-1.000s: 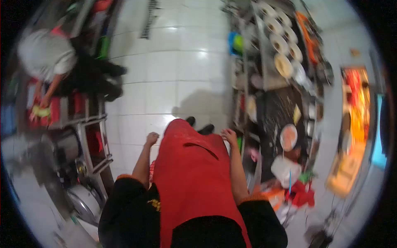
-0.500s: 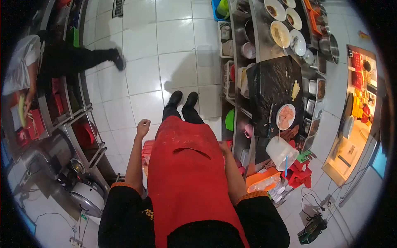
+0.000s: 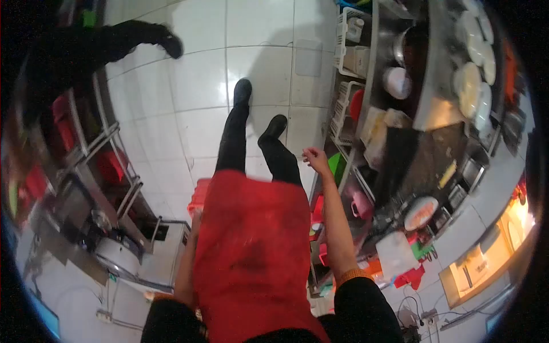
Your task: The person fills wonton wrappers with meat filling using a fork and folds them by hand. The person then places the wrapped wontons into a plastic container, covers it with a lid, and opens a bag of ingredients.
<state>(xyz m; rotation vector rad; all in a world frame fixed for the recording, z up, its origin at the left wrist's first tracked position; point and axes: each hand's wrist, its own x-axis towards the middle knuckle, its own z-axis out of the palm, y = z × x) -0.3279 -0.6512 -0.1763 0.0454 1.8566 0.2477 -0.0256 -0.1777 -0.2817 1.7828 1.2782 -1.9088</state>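
My right hand (image 3: 315, 160) hangs in front of me near the shelving on the right, its fingers loosely bent and apart, with nothing in them. Down beside the red apron (image 3: 251, 246), my left hand (image 3: 197, 218) is mostly hidden, so its fingers do not show clearly. Close to that hand is a red plastic crate (image 3: 199, 193), partly covered by the apron. A green object (image 3: 337, 167) on the lower shelf is nearest to my right hand.
On the right counter are several stacked plates (image 3: 470, 86), a plate of pinkish pieces (image 3: 421, 213) and a white container (image 3: 396, 256). White baskets (image 3: 346, 117) stand on the shelf below. A person's leg (image 3: 131, 40) reaches over the tiled floor (image 3: 200, 74) at upper left. A metal rack (image 3: 111, 137) lines the left.
My feet have moved apart in a step, and the view has shifted. My right hand has swung forward into sight; my left has swung back beside the apron.
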